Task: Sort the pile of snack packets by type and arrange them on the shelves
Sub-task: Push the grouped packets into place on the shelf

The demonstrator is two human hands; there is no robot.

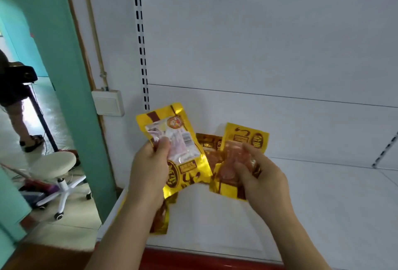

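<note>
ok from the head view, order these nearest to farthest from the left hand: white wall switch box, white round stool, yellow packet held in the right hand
From the left hand:
1. Yellow foil snack packet gripped by the right hand, just to its right.
2. White plastic wall switch box, up and left on the wall.
3. White round cushioned stool, far left on the floor.

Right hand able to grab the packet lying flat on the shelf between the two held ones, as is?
Probably not yet. The right hand already grips a yellow packet, which overlaps the lying packet. The left hand is busy with another packet.
</note>
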